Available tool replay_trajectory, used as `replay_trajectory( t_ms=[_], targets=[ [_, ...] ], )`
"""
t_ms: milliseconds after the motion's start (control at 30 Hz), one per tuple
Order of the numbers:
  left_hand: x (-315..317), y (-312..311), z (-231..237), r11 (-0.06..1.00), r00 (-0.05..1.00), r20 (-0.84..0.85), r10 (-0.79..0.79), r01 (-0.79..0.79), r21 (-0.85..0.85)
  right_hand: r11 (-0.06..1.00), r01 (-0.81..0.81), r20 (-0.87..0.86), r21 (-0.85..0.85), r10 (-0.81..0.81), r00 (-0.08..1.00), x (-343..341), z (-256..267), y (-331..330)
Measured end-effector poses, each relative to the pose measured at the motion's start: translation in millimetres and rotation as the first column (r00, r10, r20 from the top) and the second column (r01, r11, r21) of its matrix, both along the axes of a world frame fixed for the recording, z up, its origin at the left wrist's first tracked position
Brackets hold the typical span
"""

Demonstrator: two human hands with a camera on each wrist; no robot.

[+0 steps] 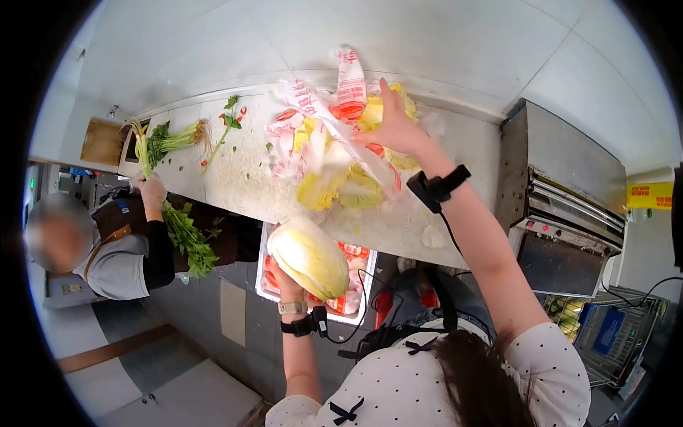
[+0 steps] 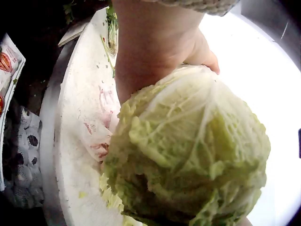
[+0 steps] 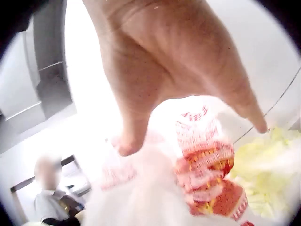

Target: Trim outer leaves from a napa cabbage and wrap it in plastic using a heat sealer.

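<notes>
My left hand (image 1: 287, 286) holds a whole napa cabbage (image 1: 309, 257) at the counter's front edge, its pale base toward the counter. In the left wrist view the cabbage's leafy head (image 2: 188, 155) fills the middle, and most of the fingers are hidden behind it. Over the heap on the counter, my right hand (image 1: 395, 128) reaches with thumb and fingers spread wide and nothing between them. Just below that hand lie printed white-and-red plastic bags (image 1: 311, 101) and loose yellow cabbage leaves (image 1: 359, 189).
A white crate (image 1: 365, 293) of red-printed packages stands below the counter (image 1: 242, 185). To the left, another person's gloved hand (image 1: 151, 193) holds leafy celery (image 1: 188, 238); more celery (image 1: 174, 146) lies on the counter. A metal appliance (image 1: 569, 185) borders the right, with a wire cart (image 1: 615, 334) nearby.
</notes>
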State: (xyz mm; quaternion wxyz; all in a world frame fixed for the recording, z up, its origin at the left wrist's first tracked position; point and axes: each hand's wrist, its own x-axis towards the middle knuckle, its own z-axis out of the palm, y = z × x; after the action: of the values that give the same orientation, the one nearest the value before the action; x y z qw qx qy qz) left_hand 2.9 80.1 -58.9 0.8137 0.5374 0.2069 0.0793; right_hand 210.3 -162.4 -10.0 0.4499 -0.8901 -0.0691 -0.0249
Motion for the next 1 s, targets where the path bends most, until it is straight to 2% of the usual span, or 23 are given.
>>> replay_trajectory(
  t_ms=[67, 100, 167, 200, 233, 267, 300, 333, 400, 467, 500, 600, 667, 733, 800, 833, 900, 933, 967, 1000],
  targets=[
    [-7.8, -2.7, 5.4, 0.982, 0.995, -0.032, -0.095, 0.088, -0.166, 0.995, -0.001, 0.136, 0.099, -0.012, 0.991, -5.7, -12.2, -18.8],
    [-12.9, -3.6, -1.7, 0.981, 0.994, -0.054, -0.092, 0.081, -0.176, 0.988, 0.001, 0.22, 0.154, -0.035, 0.975, -16.1, -22.8, -31.5],
    [-25.1, 6.4, -27.8, 0.985, 0.995, -0.089, -0.047, 0.032, -0.168, 0.931, 0.098, -0.06, 0.351, -0.083, 0.995, -64.6, -33.0, -54.1],
    [-22.6, 8.6, -42.6, 0.994, 0.988, -0.153, 0.025, -0.041, -0.1, 0.988, 0.116, -0.082, 0.104, -0.108, 0.991, -92.3, -57.2, -72.1],
    [-19.0, 2.1, -30.0, 0.997, 0.992, -0.117, -0.051, 0.057, 0.051, 0.976, 0.092, -0.299, -0.197, -0.149, 0.943, -116.9, -88.2, -84.7],
    [-18.1, -4.3, -23.1, 0.989, 0.988, -0.114, -0.102, 0.088, -0.121, 0.927, 0.045, -0.225, -0.373, -0.138, 0.965, -153.5, -112.2, -88.5],
    [-16.6, -10.9, -16.5, 0.952, 0.982, -0.117, -0.148, 0.11, -0.285, 0.884, 0.016, -0.284, -0.467, -0.167, 0.944, -182.3, -114.9, -87.7],
    [-13.1, -10.8, -19.0, 0.904, 0.972, -0.003, -0.236, 0.219, -0.368, 0.837, -0.027, -0.336, -0.546, -0.19, 0.922, -198.4, -115.3, -86.2],
    [-11.3, -16.4, -18.8, 0.912, 0.97, -0.032, -0.239, 0.213, -0.351, 0.865, 0.013, -0.318, -0.501, -0.198, 0.927, -211.4, -132.3, -88.6],
    [-6.1, -24.7, -13.4, 0.991, 0.984, -0.116, -0.136, 0.137, 0.004, 0.906, 0.026, -0.267, -0.423, -0.152, 0.952, -208.6, -146.9, -75.4],
    [-4.3, -25.3, -11.0, 0.967, 0.978, -0.113, -0.174, 0.191, 0.17, 0.92, 0.045, -0.222, -0.389, -0.141, 0.965, -208.3, -151.6, -75.4],
    [-6.2, -23.0, -20.3, 0.96, 0.984, 0.013, -0.177, 0.176, -0.217, 0.943, 0.126, -0.137, -0.309, -0.176, 0.975, -179.1, -172.3, -75.2],
    [-3.6, -27.1, -9.4, 0.964, 0.978, -0.039, -0.205, 0.195, -0.181, 0.984, 0.104, -0.061, -0.144, -0.113, 0.992, -135.1, -183.0, -69.6],
    [1.1, -35.8, 3.4, 0.98, 0.984, -0.036, -0.176, 0.171, -0.105, 0.996, 0.089, -0.213, 0.007, -0.085, 0.973, -94.6, -167.3, -61.0],
    [4.8, -48.4, 22.9, 0.981, 0.991, -0.014, -0.132, 0.128, -0.146, 0.938, 0.18, -0.093, 0.296, -0.159, 0.983, -80.0, -125.4, -51.8],
    [3.8, -51.8, 27.5, 0.98, 0.994, -0.009, -0.11, 0.107, -0.171, 0.954, 0.183, 0.001, 0.238, -0.189, 0.982, -82.7, -123.1, -52.8],
    [2.5, -48.3, 27.0, 0.984, 0.984, -0.037, -0.175, 0.176, 0.005, 0.971, 0.205, 0.201, 0.119, -0.226, 0.953, -88.3, -122.6, -61.1],
    [4.1, -45.8, 27.9, 0.973, 0.977, -0.048, -0.206, 0.209, 0.094, 0.962, 0.27, 0.099, -0.039, -0.265, 0.959, -96.1, -123.9, -70.6],
    [5.8, -46.6, 30.5, 0.983, 0.983, -0.019, -0.184, 0.185, 0.0, 0.929, 0.31, 0.005, -0.201, -0.316, 0.949, -109.5, -127.3, -83.8],
    [7.0, -50.1, 33.4, 0.982, 0.987, 0.008, -0.161, 0.161, -0.097, 0.9, 0.364, -0.03, -0.242, -0.382, 0.924, -127.9, -131.7, -97.2]
  ],
)
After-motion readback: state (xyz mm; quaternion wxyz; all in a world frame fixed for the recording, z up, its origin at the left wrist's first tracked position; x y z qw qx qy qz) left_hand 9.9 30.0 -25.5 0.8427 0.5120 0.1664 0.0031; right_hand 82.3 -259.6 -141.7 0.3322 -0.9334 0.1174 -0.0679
